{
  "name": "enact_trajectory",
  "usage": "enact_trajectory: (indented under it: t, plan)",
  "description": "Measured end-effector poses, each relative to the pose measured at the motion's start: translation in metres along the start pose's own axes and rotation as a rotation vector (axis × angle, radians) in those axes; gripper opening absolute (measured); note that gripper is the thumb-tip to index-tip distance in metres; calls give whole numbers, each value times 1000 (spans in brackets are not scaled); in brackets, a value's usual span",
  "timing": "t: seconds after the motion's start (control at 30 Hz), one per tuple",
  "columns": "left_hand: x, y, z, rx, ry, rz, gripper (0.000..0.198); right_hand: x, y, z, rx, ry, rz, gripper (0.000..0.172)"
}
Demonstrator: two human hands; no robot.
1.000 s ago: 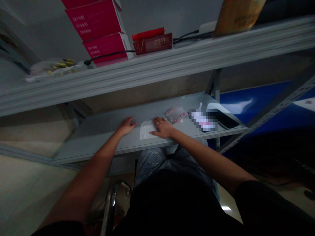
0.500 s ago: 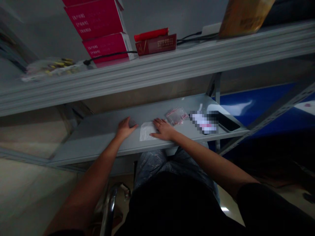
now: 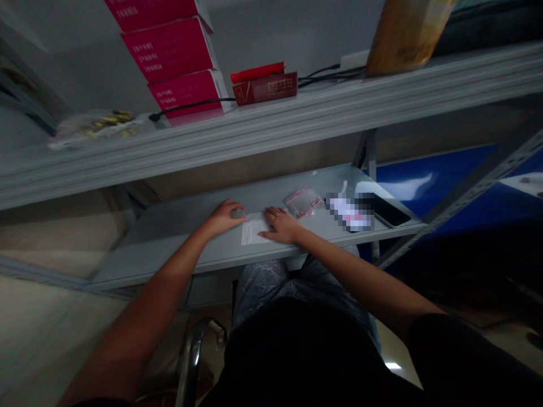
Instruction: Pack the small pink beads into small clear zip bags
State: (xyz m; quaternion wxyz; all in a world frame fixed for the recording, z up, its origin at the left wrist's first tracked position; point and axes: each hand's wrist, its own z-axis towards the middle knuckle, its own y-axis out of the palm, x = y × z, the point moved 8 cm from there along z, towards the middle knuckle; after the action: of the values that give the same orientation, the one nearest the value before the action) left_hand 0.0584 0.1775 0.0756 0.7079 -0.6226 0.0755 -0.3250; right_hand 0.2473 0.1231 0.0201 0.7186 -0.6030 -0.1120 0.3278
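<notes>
Left hand (image 3: 227, 217) pinches a small clear object (image 3: 238, 213) between thumb and fingers, too small to identify. Right hand (image 3: 283, 226) lies flat, fingers spread, on a thin whitish sheet or bag (image 3: 253, 230) reaching toward left hand. Clear packaging with red bits (image 3: 304, 203) just beyond right hand; dark-screened phone (image 3: 394, 212) farther right, same lower shelf (image 3: 153, 243). Pink boxes (image 3: 172, 51) above, beyond left hand.

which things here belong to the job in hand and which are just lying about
Likely in use:
small clear item in the left hand
thin white sheet under the right hand

Apparently just lying about:
red-marked clear plastic packaging, possibly related
black-screened phone
pink boxes
dark red box
</notes>
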Motion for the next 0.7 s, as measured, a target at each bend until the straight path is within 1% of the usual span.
enact_trajectory:
  t: [0.1,0.2,0.3,0.37,0.43,0.5,0.7]
  plan:
    - [31,4,5,-104,111,108,33,-2,-2,0,-2,-6,4,86]
    - [62,12,5,-191,225,304,33,-3,-2,1,-6,-4,4,85]
    - [90,18,3,-211,325,543,29,-3,-1,1,-20,6,8,86]
    - [102,22,2,-211,374,652,27,-2,-1,1,-23,7,12,86]
    - [110,26,4,-216,411,712,26,-1,1,2,-22,7,16,86]
    - [113,29,7,-217,431,741,26,-1,2,3,-20,4,19,86]
    - [111,32,14,-243,447,763,17,0,7,3,-37,-2,-16,88]
